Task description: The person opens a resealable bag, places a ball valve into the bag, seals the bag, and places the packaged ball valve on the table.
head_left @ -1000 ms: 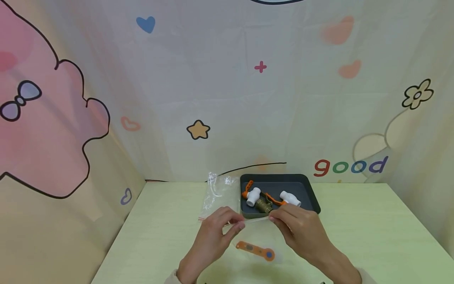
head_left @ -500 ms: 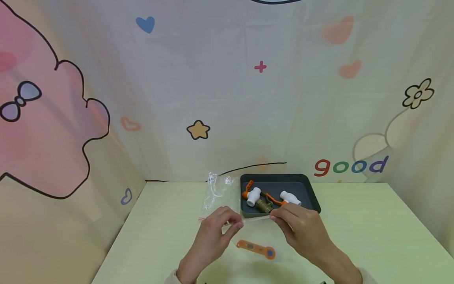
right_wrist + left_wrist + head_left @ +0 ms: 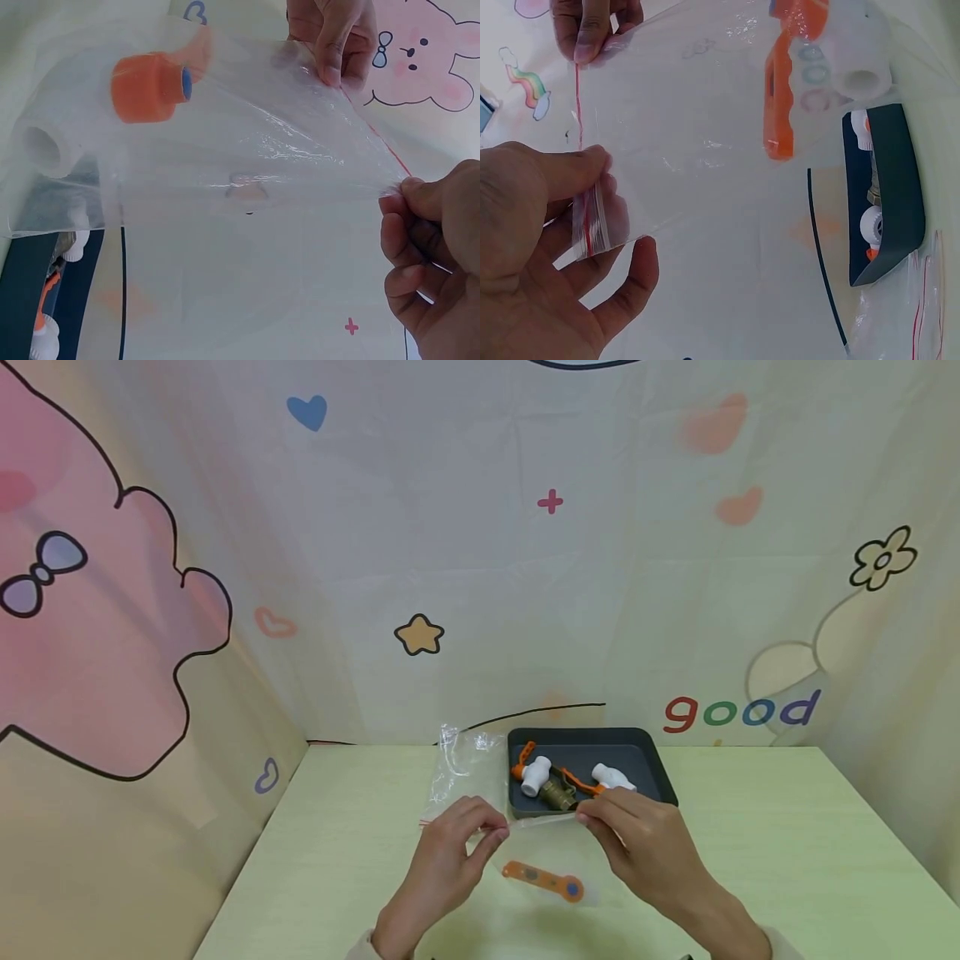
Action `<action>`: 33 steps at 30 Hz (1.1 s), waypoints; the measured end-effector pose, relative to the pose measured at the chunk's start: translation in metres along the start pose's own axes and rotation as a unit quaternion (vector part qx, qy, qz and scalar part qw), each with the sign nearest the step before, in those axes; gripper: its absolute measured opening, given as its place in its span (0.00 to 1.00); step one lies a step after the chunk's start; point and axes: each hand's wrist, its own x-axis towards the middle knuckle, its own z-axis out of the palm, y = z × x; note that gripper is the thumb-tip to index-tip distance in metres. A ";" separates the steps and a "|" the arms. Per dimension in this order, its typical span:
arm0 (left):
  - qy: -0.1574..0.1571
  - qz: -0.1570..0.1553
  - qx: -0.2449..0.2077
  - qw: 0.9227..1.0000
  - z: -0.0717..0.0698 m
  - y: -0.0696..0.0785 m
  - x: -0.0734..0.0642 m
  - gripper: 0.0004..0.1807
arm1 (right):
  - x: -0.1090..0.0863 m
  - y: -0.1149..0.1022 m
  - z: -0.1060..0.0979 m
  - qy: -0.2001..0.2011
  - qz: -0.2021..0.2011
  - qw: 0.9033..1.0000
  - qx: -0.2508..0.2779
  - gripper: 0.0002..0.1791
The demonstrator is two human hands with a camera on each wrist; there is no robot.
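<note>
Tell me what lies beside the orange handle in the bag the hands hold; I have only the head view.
Observer: The left wrist view shows a white tubular body beside the orange handle, inside the bag.
Operator: Describe its end.
Observer: It has a round hole.
Operator: Now the edge being pinched.
Observer: A red line runs along it between the left hand and the right hand.

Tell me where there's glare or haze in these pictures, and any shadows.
Head view: soft shadows on the table near the bottom edge, glints on the flat bag beside the tray; right wrist: bright streaks across the held bag, the white fitting hazy through film; left wrist: small glints on that film.
</note>
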 end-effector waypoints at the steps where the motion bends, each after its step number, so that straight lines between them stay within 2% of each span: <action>1: -0.004 -0.006 0.000 1.000 0.000 0.000 0.000 0.04 | 0.000 0.000 0.000 -0.001 0.001 1.000 0.000 0.22; 4: -0.021 -0.029 -0.007 0.999 -0.002 0.000 -0.001 0.01 | 0.000 0.001 0.000 0.003 -0.003 1.000 -0.002 0.22; 8: -0.031 -0.046 -0.011 0.998 -0.003 -0.001 -0.001 0.03 | 0.000 0.003 -0.003 0.007 -0.001 1.000 -0.007 0.19; 12: -0.020 -0.031 -0.004 0.999 -0.003 -0.003 -0.002 0.01 | -0.002 0.004 -0.004 0.003 0.004 1.000 -0.014 0.03; 14: -0.011 -0.017 0.002 1.000 -0.001 -0.004 -0.002 0.02 | -0.003 0.005 -0.004 0.002 0.004 1.000 -0.014 0.05; 16: -0.002 -0.009 0.003 1.000 0.000 -0.004 -0.003 0.04 | -0.003 0.005 -0.003 0.001 0.006 1.000 -0.016 0.02; 20: -0.002 -0.019 -0.002 1.000 0.001 -0.004 -0.003 0.05 | -0.003 0.004 -0.003 0.006 0.009 1.000 -0.021 0.22; 22: -0.010 -0.033 -0.008 0.999 0.000 -0.003 -0.003 0.03 | -0.003 0.005 -0.004 0.007 0.011 1.000 -0.023 0.25; 24: -0.018 -0.044 -0.010 0.999 -0.001 -0.004 -0.002 0.01 | -0.003 0.006 -0.006 0.009 0.009 1.000 -0.024 0.16; 29: -0.020 -0.058 -0.008 0.998 -0.003 -0.008 -0.004 0.01 | -0.004 0.009 -0.007 0.011 0.011 1.000 -0.023 0.08; 31: -0.015 -0.055 -0.005 0.998 -0.003 -0.009 -0.004 0.03 | -0.004 0.009 -0.007 0.012 0.014 1.000 -0.025 0.06; 32: -0.013 -0.053 -0.002 0.999 -0.002 -0.009 -0.004 0.03 | -0.004 0.009 -0.007 0.012 0.013 1.000 -0.026 0.02; 33: -0.007 -0.046 0.002 0.999 -0.002 -0.009 -0.004 0.04 | -0.004 0.009 -0.007 0.011 0.013 0.999 -0.027 0.04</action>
